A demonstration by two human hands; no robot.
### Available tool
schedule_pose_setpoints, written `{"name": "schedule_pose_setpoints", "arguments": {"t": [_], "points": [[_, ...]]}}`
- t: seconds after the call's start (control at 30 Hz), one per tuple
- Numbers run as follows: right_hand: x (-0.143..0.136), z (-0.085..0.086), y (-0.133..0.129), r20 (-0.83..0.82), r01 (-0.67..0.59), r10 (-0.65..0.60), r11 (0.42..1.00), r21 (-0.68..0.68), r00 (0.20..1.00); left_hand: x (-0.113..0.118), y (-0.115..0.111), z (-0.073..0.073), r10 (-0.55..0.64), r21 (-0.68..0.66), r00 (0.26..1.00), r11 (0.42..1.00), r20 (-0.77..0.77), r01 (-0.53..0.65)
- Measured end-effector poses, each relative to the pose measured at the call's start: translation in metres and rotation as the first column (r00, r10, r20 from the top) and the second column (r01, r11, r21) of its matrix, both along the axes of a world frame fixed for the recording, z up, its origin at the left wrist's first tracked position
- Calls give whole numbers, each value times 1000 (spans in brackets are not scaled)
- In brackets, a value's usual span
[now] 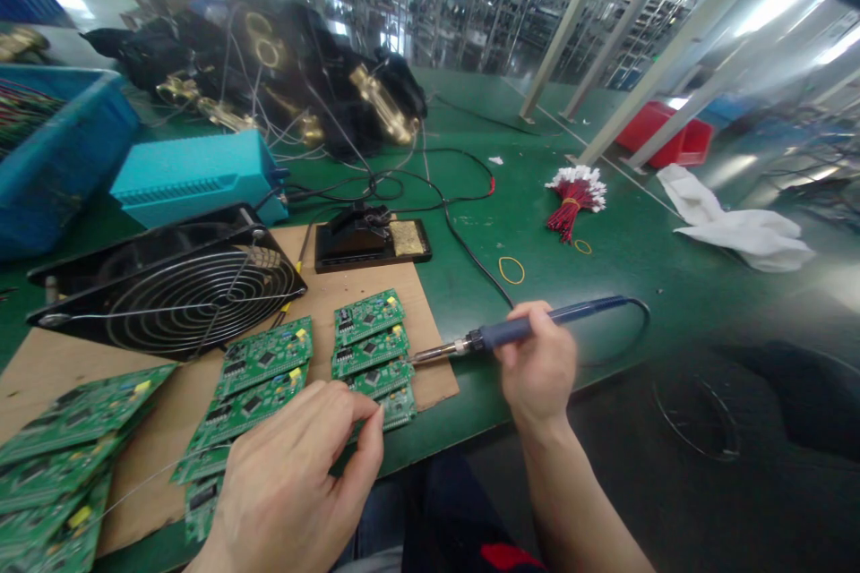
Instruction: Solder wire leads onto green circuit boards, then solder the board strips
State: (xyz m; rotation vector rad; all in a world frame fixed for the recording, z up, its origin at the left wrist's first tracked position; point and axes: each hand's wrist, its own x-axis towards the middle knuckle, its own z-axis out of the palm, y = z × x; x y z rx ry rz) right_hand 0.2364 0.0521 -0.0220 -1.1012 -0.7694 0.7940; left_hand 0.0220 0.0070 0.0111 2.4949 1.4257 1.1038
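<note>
My right hand (pixel 541 363) is closed around the blue handle of a soldering iron (pixel 511 331). Its metal tip points left and reaches the right edge of the right-hand column of green circuit boards (pixel 373 349). Over the lower boards of that column, my left hand (pixel 309 457) is closed in a pinch. A thin solder wire (pixel 158 473) trails out to the left from under this hand; its end at the fingertips is too fine to make out. Another column of circuit boards (pixel 259 367) lies partly hidden behind my left hand.
More circuit boards (pixel 73 421) overlap at the lower left on a brown board (pixel 430 304). Behind stand a black fan (pixel 194 295), an iron stand with sponge (pixel 373 237) and a turquoise box (pixel 202 175). A bundle of red wires (pixel 571 201) lies right, near a white cloth (pixel 732 219).
</note>
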Motion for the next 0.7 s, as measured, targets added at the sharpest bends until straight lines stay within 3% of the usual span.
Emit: {"name": "schedule_pose_setpoints", "arguments": {"t": [0.7], "points": [[1,1,-1,-49,1,-2,1000,-4,999,2,-1,1,-11,28,1000,1000,-2,11]]}}
